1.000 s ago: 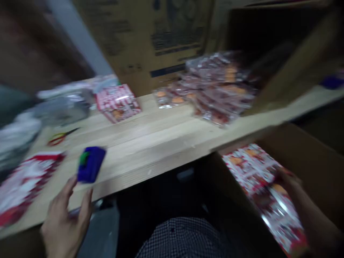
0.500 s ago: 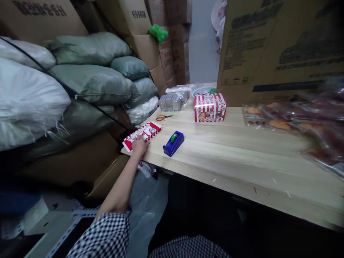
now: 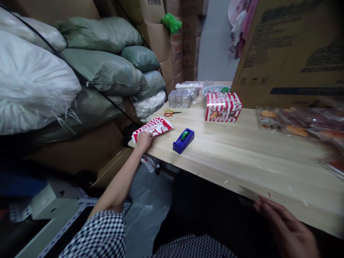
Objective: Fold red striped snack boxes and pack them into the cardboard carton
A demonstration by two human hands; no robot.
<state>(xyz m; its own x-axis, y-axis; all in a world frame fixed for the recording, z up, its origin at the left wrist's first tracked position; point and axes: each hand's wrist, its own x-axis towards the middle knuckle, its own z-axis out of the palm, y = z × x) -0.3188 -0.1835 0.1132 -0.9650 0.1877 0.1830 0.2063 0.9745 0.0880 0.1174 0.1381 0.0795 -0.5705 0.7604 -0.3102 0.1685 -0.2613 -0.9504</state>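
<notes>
My left hand [image 3: 145, 141] is closed on the near edge of a flattened red-and-white printed carton [image 3: 158, 126], at the left end of the table. The carton looks slightly lifted, and the edges of more than one sheet show. My right hand [image 3: 291, 229] is low at the right, by the table's front edge, blurred by motion. Its fingers are stretched out, and I see nothing held in them. Between the hands stands a blue tape dispenser [image 3: 184, 141] with green tape. Behind it is a folded-up red-striped box [image 3: 223, 107].
Red-and-yellow scissors [image 3: 172, 113] lie behind the carton. Clear plastic packs [image 3: 179, 98] and a pale bowl [image 3: 212, 88] are at the back. Packaged food [image 3: 295, 129] covers the right of the wooden table [image 3: 228, 150]. Stuffed sacks [image 3: 104, 68] and a large cardboard box [image 3: 285, 53] flank it.
My left hand has gone from lying on top of the carton to gripping its near edge, which has tilted up. My right hand has come into view at lower right. The view has shifted.
</notes>
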